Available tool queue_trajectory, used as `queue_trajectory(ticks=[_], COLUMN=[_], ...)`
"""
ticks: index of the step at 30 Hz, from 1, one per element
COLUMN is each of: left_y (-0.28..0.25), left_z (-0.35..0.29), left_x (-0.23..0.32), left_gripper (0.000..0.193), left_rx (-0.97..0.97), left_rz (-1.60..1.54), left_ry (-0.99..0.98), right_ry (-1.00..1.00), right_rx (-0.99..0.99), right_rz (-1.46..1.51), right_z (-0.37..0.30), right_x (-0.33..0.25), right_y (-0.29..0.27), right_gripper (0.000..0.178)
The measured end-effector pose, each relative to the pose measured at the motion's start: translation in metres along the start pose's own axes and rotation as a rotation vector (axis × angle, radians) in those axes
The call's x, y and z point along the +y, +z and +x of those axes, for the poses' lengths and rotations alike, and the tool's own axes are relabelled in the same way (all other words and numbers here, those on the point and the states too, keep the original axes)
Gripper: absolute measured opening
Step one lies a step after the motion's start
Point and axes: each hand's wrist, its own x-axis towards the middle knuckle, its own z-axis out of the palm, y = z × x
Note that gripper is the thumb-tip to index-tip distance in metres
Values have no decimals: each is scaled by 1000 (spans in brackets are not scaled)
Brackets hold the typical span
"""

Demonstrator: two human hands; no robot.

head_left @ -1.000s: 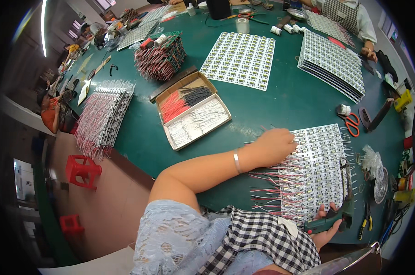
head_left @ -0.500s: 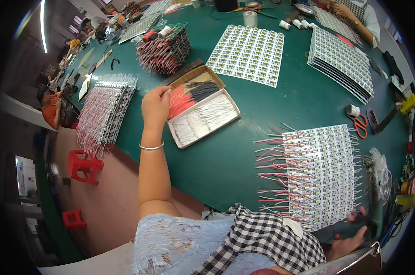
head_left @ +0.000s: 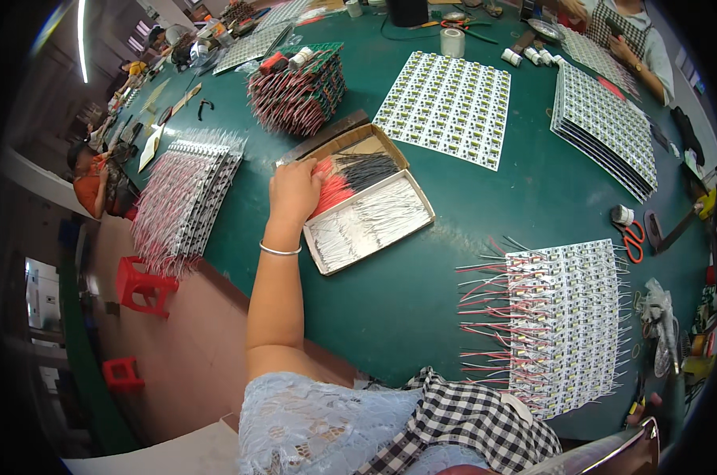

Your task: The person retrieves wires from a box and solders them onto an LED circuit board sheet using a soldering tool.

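From where I watch, the left hand [head_left: 296, 190] is over the left end of the shallow, open, brown cardboard box [head_left: 363, 148], its fingers curled inward at the thin red wires [head_left: 332, 190]. The knuckles cover the fingertips, so I cannot tell how far apart they are or whether they have hold of a wire. The box lies at a slant on the dark green tabletop [head_left: 414, 309], within the left arm's reach. A partition sets the thin white wires [head_left: 374, 220] apart from the red ones and the thin black wires [head_left: 368, 169], probably so each colour can be picked out without looking long. To the right of the box, close in front of me, the white rectangular circuit-board panel [head_left: 568, 324] lies flat, red and white leads jutting past its left edge; I judge that side is left free so the leads do not get bent or crossed. The right hand [head_left: 653, 400] shows only as a few blurred fingers at the lower right, near the panel's corner; I cannot tell how open it is or whether it grips the dark elongated shape [head_left: 673, 388] there. Beyond the box, a bare white board panel [head_left: 445, 107] lies flat, and the orange-handled scissors [head_left: 634, 241] rest just beside the wired panel's far right corner, likely parked there to stay out of the way.
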Motion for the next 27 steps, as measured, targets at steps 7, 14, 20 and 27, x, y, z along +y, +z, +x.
queue_trajectory(ticks=[7, 14, 20, 27], left_y=[-26, 5, 21, 30], left_z=[-3, 34, 46, 43], left_x=[24, 63, 72, 74], left_gripper=[18, 23, 23, 15], left_rx=[-137, -101, -230, -177], left_rz=[120, -75, 73, -73], left_ry=[-46, 241, 229, 160], right_ry=[648, 397, 340, 278], right_rx=[-238, -115, -30, -2], right_rz=[-16, -151, -21, -45], right_z=[6, -21, -29, -27], right_x=[74, 66, 65, 56], right_y=[-91, -20, 7, 38], right_gripper=[42, 44, 45, 44])
